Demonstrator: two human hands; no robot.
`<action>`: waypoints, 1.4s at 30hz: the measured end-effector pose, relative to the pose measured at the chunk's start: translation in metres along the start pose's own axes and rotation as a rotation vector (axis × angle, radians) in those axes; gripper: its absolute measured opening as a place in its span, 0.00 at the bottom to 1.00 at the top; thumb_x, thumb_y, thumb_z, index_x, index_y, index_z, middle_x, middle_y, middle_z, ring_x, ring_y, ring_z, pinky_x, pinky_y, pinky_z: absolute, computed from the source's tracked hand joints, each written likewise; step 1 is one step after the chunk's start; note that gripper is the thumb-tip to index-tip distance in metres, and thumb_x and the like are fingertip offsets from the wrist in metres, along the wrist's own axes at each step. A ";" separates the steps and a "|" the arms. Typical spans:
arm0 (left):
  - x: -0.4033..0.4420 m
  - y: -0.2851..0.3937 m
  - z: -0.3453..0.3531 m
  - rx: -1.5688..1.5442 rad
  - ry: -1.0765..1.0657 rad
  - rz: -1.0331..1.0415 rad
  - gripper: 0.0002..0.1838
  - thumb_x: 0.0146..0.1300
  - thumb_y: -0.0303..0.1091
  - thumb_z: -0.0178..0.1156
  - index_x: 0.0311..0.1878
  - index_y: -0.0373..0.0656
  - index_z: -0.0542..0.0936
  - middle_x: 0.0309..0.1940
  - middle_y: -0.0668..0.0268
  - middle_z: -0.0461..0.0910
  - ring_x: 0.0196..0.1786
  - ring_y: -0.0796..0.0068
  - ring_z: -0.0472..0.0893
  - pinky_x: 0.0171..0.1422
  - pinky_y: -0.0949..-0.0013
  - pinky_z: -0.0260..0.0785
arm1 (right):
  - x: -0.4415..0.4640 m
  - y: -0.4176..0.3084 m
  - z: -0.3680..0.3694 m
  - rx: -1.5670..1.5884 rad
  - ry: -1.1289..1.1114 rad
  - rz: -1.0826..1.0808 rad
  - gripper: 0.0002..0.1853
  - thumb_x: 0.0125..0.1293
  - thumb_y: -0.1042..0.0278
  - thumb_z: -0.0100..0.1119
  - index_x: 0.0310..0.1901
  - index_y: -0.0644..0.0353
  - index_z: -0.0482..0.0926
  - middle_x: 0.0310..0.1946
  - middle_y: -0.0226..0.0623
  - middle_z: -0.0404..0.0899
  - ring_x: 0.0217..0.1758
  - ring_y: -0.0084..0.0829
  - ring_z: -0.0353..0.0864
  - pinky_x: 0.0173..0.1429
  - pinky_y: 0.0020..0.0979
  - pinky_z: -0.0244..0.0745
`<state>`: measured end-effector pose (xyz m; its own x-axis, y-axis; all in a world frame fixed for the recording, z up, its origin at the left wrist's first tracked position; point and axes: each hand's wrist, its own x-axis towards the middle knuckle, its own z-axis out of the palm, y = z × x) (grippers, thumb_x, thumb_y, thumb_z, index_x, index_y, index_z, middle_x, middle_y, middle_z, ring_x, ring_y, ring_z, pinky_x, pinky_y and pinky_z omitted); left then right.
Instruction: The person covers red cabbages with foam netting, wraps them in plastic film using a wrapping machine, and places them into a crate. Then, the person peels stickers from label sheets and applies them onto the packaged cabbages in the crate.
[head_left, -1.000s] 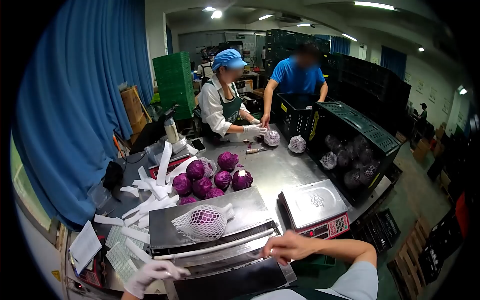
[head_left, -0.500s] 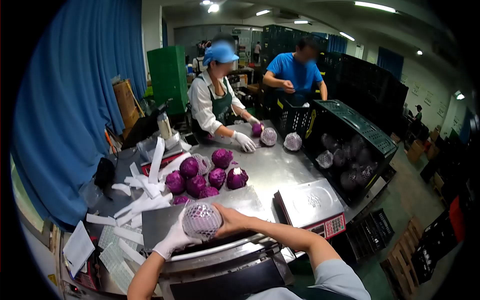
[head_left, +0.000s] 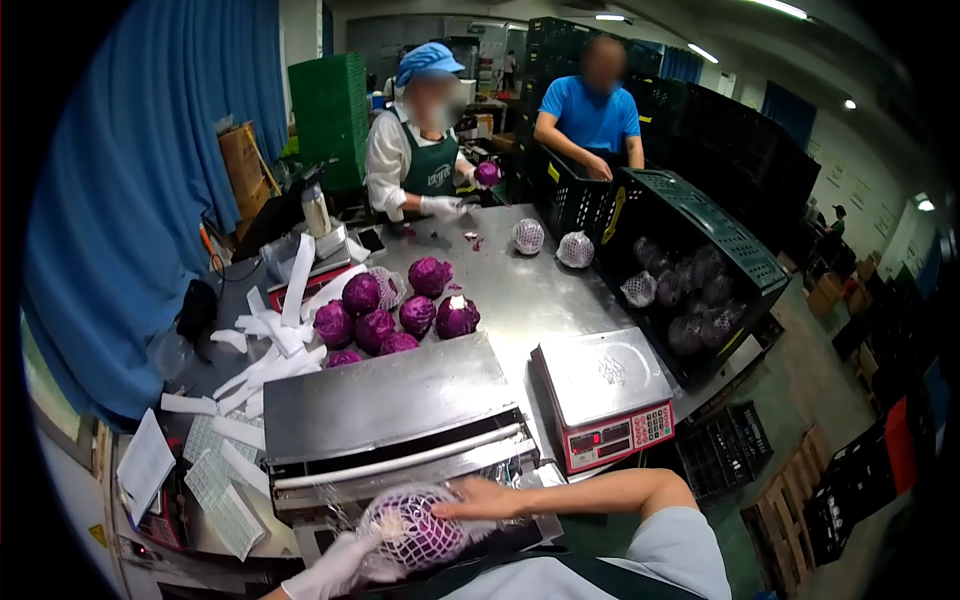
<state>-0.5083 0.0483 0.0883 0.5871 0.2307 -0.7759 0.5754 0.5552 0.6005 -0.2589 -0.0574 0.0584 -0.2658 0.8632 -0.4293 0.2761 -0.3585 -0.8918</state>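
A red cabbage (head_left: 425,530) in a white foam net is held low in front of my body, over the near edge of the wrapping machine (head_left: 400,395). My gloved left hand (head_left: 345,562) cups it from the left and below. Against its upper right side press the fingers of my bare right hand (head_left: 478,498). Clear film (head_left: 480,470) shows around the cabbage and the machine's front; how far it covers the cabbage I cannot tell. Beyond the machine's metal top sits a group of bare red cabbages (head_left: 375,330).
A scale (head_left: 605,385) stands to the right, near a dark crate (head_left: 705,215) of netted cabbages. Two netted cabbages (head_left: 528,236) rest farther back. Across the table, a capped co-worker (head_left: 425,160) holds a cabbage; another person (head_left: 590,120) reaches into a crate. White foam strips (head_left: 265,365) lie left.
Both my hands have brought the netted cabbage down toward my body, from above the machine's top to its near edge. The capped co-worker has lifted a bare cabbage off the table.
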 end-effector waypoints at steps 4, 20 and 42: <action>0.035 -0.061 0.008 -0.109 -0.116 -0.237 0.37 0.63 0.69 0.26 0.65 0.53 0.61 0.53 0.63 0.74 0.54 0.69 0.75 0.56 0.67 0.71 | 0.008 0.054 0.043 0.565 -0.399 0.297 0.45 0.56 0.20 0.33 0.45 0.60 0.79 0.25 0.33 0.80 0.24 0.20 0.79 0.24 0.21 0.75; 0.022 -0.137 0.004 0.267 0.443 0.016 0.29 0.65 0.60 0.46 0.40 0.39 0.80 0.28 0.60 0.81 0.33 0.68 0.82 0.41 0.67 0.73 | -0.059 0.066 0.070 0.367 0.271 -0.137 0.25 0.60 0.55 0.64 0.16 0.59 0.61 0.15 0.19 0.55 0.22 0.12 0.52 0.24 0.22 0.46; 0.127 -0.100 0.040 0.178 0.387 1.157 0.15 0.66 0.38 0.52 0.44 0.34 0.77 0.46 0.60 0.77 0.50 0.69 0.76 0.58 0.69 0.67 | 0.017 0.119 0.062 -0.597 0.837 -0.662 0.08 0.50 0.69 0.58 0.22 0.59 0.68 0.16 0.39 0.68 0.18 0.39 0.73 0.19 0.36 0.64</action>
<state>-0.4687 -0.0093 -0.0622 0.6126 0.7525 0.2419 -0.0834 -0.2428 0.9665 -0.2880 -0.1073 -0.0642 0.0995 0.8581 0.5037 0.7520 0.2667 -0.6029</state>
